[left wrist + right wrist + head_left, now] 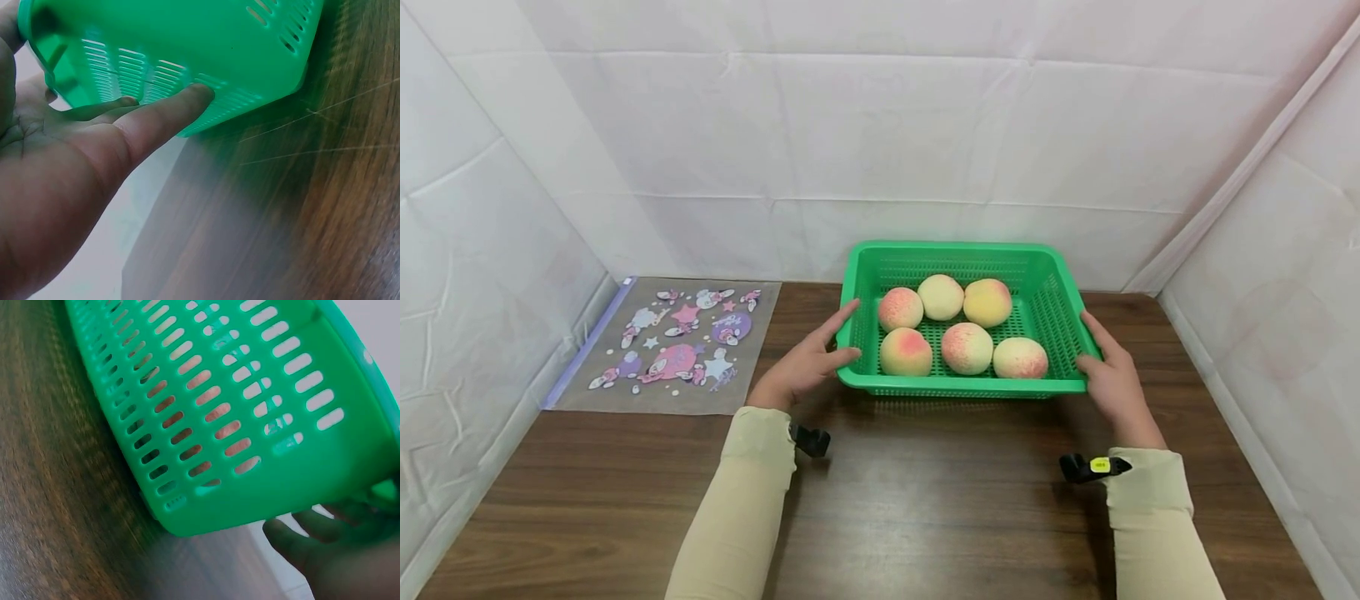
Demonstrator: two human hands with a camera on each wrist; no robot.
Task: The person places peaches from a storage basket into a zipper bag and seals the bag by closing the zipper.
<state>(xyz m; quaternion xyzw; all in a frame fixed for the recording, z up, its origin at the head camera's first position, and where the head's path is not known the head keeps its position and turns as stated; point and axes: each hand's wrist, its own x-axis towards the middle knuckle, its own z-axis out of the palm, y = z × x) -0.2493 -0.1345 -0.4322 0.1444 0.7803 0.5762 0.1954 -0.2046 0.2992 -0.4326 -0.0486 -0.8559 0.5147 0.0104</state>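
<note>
A green plastic basket (966,387) with slotted walls holds several yellow-and-pink peaches (967,348), lying in two loose rows. At its left end my left hand (805,362) holds the rim, thumb and forefinger spread along it. The left wrist view shows this hand's other fingers (165,115) stretched against the outer wall. My right hand (1116,379) grips the right end, its thumb on the rim. From the right wrist, the fingers (287,540) appear beside the basket's end wall (312,469), partly hidden by it. Whether the basket rests fully on the table I cannot tell.
A flat, clear zip bag (677,346) printed with pink and purple cartoon figures lies left of the basket on the dark wooden table (940,492). White sheets (895,125) hang close behind the basket and along both sides.
</note>
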